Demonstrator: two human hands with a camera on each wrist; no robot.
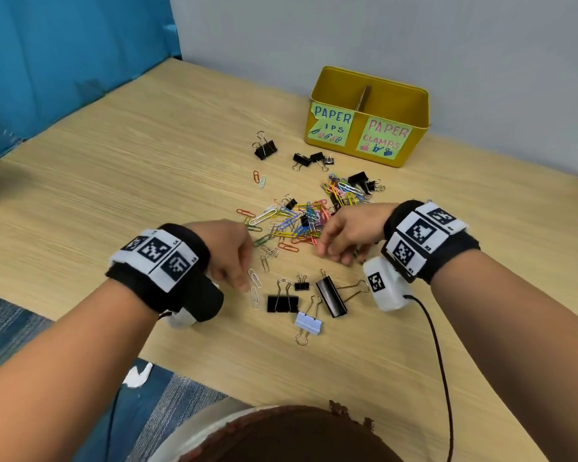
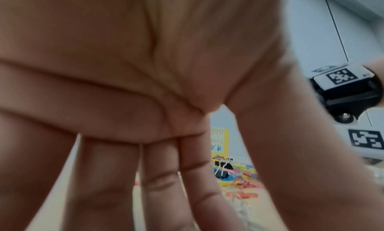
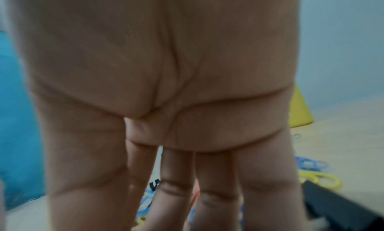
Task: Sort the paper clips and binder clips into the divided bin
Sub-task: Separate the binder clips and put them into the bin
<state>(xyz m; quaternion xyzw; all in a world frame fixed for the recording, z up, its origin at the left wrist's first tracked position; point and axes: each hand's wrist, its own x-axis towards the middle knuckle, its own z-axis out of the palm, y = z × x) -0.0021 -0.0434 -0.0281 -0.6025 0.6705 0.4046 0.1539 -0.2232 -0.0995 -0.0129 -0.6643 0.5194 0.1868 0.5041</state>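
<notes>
A yellow divided bin point(image 1: 411, 105) stands at the back right, labelled "PAPER CLIPS" on the left half and "PAPER CLAMPS" on the right. A heap of coloured paper clips point(image 1: 294, 221) mixed with small black binder clips lies mid-table. My left hand point(image 1: 237, 258) hovers at the heap's near left, fingers straight and pointing down beside silver paper clips point(image 1: 255, 288). My right hand point(image 1: 337, 241) hangs over the heap's near right edge, fingers extended and holding nothing. Both wrist views show straight fingers point(image 2: 162, 185) point(image 3: 174, 193) over the clips.
Black binder clips point(image 1: 282, 303) point(image 1: 331, 296) and a pale blue binder clip point(image 1: 308, 323) lie near the front between my hands. More black binder clips point(image 1: 265, 149) sit close to the bin. A blue partition point(image 1: 64, 61) borders the table's left; a cable point(image 1: 437, 355) trails from my right wrist.
</notes>
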